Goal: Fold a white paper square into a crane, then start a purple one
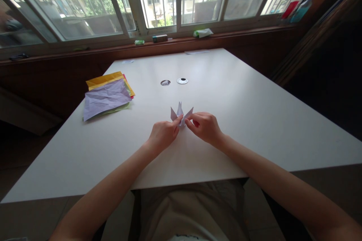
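A small folded pale-lilac paper figure (180, 109) with several upright points stands on the white table (243, 135), right in front of me. My left hand (164, 133) closes on its near left side, with the index finger reaching into the folds. From the right, my right hand (206, 126) pinches the paper between thumb and fingers. My fingertips hide the figure's lower near part.
Creased lilac sheet (106, 98) lies over yellow paper (104, 80) and other coloured sheets at the table's left. Beyond the figure, two round cable holes (182, 81) sit in the tabletop. Small packets and a box (160, 38) rest on the windowsill.
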`<state>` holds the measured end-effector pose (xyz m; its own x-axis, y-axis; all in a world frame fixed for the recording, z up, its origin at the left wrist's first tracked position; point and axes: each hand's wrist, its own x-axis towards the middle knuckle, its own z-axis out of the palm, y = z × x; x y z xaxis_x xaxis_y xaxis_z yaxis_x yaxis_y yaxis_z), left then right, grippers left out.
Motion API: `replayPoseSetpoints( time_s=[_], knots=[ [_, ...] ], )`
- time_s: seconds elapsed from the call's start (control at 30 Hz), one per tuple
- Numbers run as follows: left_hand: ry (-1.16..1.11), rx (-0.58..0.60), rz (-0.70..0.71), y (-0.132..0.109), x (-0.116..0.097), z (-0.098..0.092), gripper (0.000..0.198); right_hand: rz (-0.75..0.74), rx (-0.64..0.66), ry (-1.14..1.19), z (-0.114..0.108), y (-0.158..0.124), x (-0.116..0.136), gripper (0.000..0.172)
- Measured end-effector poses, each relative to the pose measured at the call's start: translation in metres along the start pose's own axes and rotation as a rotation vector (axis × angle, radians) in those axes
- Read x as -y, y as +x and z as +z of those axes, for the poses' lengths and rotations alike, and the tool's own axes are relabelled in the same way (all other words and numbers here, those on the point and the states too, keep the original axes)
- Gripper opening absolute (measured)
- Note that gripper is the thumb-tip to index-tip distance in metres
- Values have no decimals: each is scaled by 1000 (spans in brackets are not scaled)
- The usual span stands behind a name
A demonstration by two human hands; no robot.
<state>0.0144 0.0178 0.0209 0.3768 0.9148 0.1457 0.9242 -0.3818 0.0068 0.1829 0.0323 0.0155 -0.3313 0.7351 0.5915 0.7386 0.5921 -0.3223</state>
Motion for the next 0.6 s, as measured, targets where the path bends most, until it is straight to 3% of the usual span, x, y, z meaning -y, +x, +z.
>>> replayPoseSetpoints(
  time_s=[0.1,0.27,0.6],
  knots=[
    [9,-8,2,0,-1,1,46,-54,-48,105,-4,-1,2,33],
    [47,-15,18,0,-4,3,46,-100,-66,109,0,-2,3,20],
    [68,-92,0,-2,-7,13,48,-20,-57,75,3,-1,1,10]
  ],
)
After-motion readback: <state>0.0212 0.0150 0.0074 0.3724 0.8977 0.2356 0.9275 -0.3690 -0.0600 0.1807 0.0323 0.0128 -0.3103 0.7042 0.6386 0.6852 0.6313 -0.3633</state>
